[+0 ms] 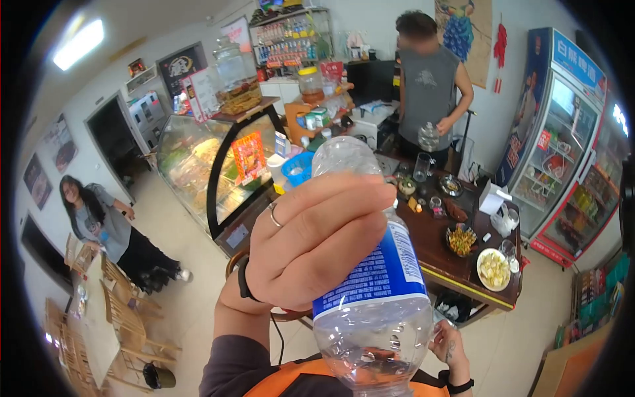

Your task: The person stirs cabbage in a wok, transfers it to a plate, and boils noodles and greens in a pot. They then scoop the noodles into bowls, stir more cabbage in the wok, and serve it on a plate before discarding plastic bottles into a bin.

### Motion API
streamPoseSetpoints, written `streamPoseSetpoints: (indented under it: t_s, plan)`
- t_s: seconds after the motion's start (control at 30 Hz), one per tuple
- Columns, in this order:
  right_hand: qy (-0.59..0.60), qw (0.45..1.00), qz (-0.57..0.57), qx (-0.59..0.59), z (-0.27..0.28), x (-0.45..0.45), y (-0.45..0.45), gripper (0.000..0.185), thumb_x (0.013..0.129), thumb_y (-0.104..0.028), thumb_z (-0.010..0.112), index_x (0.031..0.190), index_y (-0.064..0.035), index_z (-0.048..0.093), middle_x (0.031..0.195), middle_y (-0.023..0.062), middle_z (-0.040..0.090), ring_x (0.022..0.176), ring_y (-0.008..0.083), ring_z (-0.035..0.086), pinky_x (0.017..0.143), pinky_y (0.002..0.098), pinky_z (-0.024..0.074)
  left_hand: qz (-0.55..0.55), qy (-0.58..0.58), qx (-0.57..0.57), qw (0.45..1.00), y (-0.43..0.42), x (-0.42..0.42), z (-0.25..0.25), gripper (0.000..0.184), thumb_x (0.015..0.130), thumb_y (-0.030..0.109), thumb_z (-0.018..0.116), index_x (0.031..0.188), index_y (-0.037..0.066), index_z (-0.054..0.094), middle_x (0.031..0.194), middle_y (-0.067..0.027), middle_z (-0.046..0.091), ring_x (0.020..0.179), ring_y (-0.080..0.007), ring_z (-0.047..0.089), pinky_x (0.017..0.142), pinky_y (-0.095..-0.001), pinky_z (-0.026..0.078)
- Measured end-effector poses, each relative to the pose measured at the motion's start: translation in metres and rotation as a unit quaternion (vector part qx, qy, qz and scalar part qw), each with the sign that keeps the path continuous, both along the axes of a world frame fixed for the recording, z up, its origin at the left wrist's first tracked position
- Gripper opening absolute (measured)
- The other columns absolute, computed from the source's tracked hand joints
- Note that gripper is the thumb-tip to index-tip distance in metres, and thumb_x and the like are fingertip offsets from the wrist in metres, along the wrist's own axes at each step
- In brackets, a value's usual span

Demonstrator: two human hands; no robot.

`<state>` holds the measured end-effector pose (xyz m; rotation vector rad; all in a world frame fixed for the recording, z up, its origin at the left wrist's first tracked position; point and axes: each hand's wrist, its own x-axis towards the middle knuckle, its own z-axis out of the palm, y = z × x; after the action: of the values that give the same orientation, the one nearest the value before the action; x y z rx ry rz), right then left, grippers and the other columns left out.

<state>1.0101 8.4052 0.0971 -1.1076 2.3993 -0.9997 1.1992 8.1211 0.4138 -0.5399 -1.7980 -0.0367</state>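
Note:
Close to the camera, my left hand (317, 241), with a ring and a black wristband, is wrapped round a clear plastic bottle (374, 331) with a blue label. Droplets cling to the bottle's inside wall, and my fingers cover part of its upper half. Lower down, beyond the bottle, is my right hand (452, 345), also with a black band at the wrist. Its fingers are curled at a small pale thing, partly hidden by the bottle, which I cannot make out.
A dark table (430, 248) ahead bears a bowl of food (461, 239), a white plate (491, 286) and a glass mug (422, 167). Behind it a person (430, 86) holds a clear container. A display case (198, 159), another person (106, 218), wooden chairs (129, 324) and fridges (559, 132) surround me.

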Motion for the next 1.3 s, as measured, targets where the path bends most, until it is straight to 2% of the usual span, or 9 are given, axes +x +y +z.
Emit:
streamPoseSetpoints:
  t_s: [0.33,0.5,0.63,0.73,0.83,0.93,0.97,1.27,1.3]
  plan:
    - [-0.018,0.998,0.004,-0.052,-0.05,-0.012,0.009,0.047,0.059,-0.024,0.088,0.079,-0.0043,0.051,0.053,0.0051,0.054,0.048,0.0172,0.056,0.05,0.029,0.0456,0.005,0.071,-0.065,0.995,0.002,0.006,0.033,0.036,0.068,0.002,0.068,0.102,-0.005,0.057,0.104,-0.0218,0.062,0.092,-0.0346,0.063,0.079,-0.0416,0.056]
    - [-0.027,0.999,0.002,-0.03,-0.015,0.0,0.01,0.047,0.058,-0.024,0.088,0.079,-0.0042,0.05,0.052,0.0051,0.054,0.048,0.0162,0.055,0.05,0.0282,0.0451,0.013,0.124,-0.2,0.972,-0.014,0.008,0.056,0.036,0.069,0.001,0.068,0.103,-0.004,0.057,0.103,-0.0206,0.062,0.093,-0.0343,0.063,0.08,-0.0421,0.055]
    - [-0.041,0.999,-0.003,-0.015,-0.015,0.001,0.008,0.047,0.06,-0.025,0.088,0.078,-0.004,0.05,0.054,0.0048,0.055,0.049,0.0147,0.055,0.05,0.0273,0.0457,0.012,0.089,-0.095,0.991,0.005,0.016,0.048,0.036,0.069,0.002,0.067,0.103,-0.004,0.058,0.102,-0.0198,0.062,0.093,-0.0342,0.063,0.081,-0.0421,0.055]
    - [-0.423,0.892,0.019,-0.16,-0.098,-0.032,0.022,0.03,0.095,-0.028,0.051,0.116,-0.0061,0.05,0.112,0.0114,0.053,0.104,0.033,0.054,0.089,0.05,0.0473,0.013,0.084,-0.069,0.994,0.008,0.018,0.049,0.036,0.069,0.002,0.067,0.104,-0.003,0.059,0.102,-0.0189,0.063,0.094,-0.0341,0.063,0.082,-0.0422,0.054]
    - [-0.628,0.714,-0.07,-0.3,-0.061,-0.01,0.013,0.018,0.095,-0.026,0.051,0.101,-0.0087,0.052,0.104,0.0088,0.052,0.099,0.032,0.054,0.087,0.0506,0.0477,0.022,0.086,-0.071,0.994,0.008,0.022,0.052,0.036,0.07,0.003,0.067,0.104,-0.002,0.059,0.102,-0.018,0.063,0.095,-0.0339,0.063,0.083,-0.0422,0.054]
    - [-0.572,0.77,-0.043,-0.279,-0.057,-0.009,0.012,0.019,0.095,-0.025,0.051,0.103,-0.0077,0.052,0.106,0.009,0.052,0.103,0.0321,0.052,0.086,0.0523,0.0473,0.031,0.087,-0.077,0.993,0.008,0.025,0.056,0.035,0.071,0.003,0.066,0.105,-0.002,0.059,0.102,-0.0178,0.063,0.095,-0.0339,0.063,0.083,-0.0423,0.054]
    - [-0.481,0.849,-0.015,-0.217,-0.06,-0.012,0.01,0.021,0.095,-0.023,0.05,0.107,-0.0053,0.051,0.108,0.0098,0.05,0.104,0.0321,0.05,0.088,0.0542,0.0463,0.03,0.089,-0.081,0.992,0.008,0.025,0.057,0.035,0.071,0.003,0.066,0.105,-0.002,0.059,0.102,-0.0177,0.063,0.096,-0.034,0.063,0.083,-0.0423,0.054]
    - [-0.516,0.818,-0.022,-0.253,-0.055,-0.008,0.01,0.029,0.096,-0.022,0.046,0.116,-0.0008,0.049,0.112,0.012,0.047,0.105,0.0332,0.048,0.09,0.0552,0.0455,0.048,0.098,-0.106,0.988,0.009,0.027,0.068,0.033,0.072,0.003,0.066,0.104,-0.001,0.059,0.103,-0.0169,0.063,0.095,-0.0338,0.063,0.083,-0.0414,0.054]
    - [-0.466,0.855,-0.012,-0.225,-0.065,-0.014,0.011,0.029,0.096,-0.022,0.046,0.116,-0.0008,0.049,0.112,0.0119,0.047,0.105,0.033,0.048,0.09,0.055,0.0455,0.051,0.101,-0.109,0.988,0.009,0.027,0.069,0.033,0.072,0.003,0.066,0.104,-0.001,0.059,0.103,-0.0168,0.063,0.095,-0.0338,0.063,0.083,-0.0413,0.054]
